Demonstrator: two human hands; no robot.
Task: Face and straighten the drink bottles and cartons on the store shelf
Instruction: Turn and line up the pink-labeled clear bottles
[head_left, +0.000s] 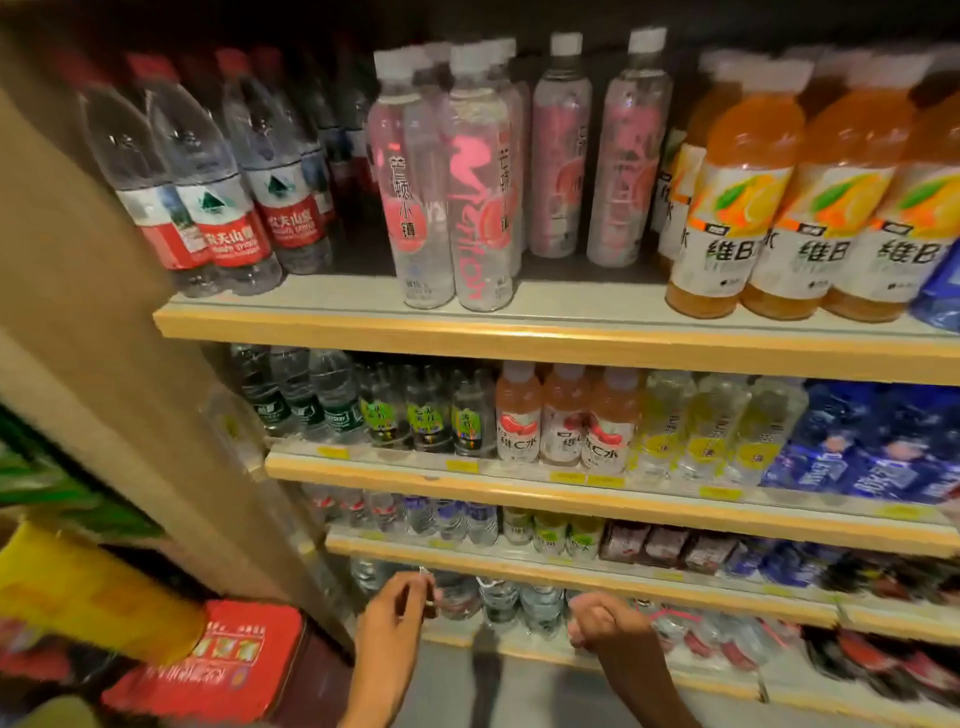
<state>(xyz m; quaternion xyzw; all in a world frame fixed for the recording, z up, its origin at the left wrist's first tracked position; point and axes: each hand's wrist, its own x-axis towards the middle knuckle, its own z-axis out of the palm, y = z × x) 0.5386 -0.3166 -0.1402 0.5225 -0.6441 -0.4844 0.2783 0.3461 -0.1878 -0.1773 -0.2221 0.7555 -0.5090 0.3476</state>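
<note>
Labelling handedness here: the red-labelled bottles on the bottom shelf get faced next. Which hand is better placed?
Right, probably. The right hand hovers just left of the red-labelled bottles, at their shelf. The left hand is farther left, beyond the clear bottles, and would have to cross over.

On the top shelf: red-labelled water bottles at left, pink-labelled clear bottles in the middle, orange drink bottles at right. Down at the lowest shelf: left hand and right hand, fingers curled, against clear water bottles; grip too blurred to tell.
</note>
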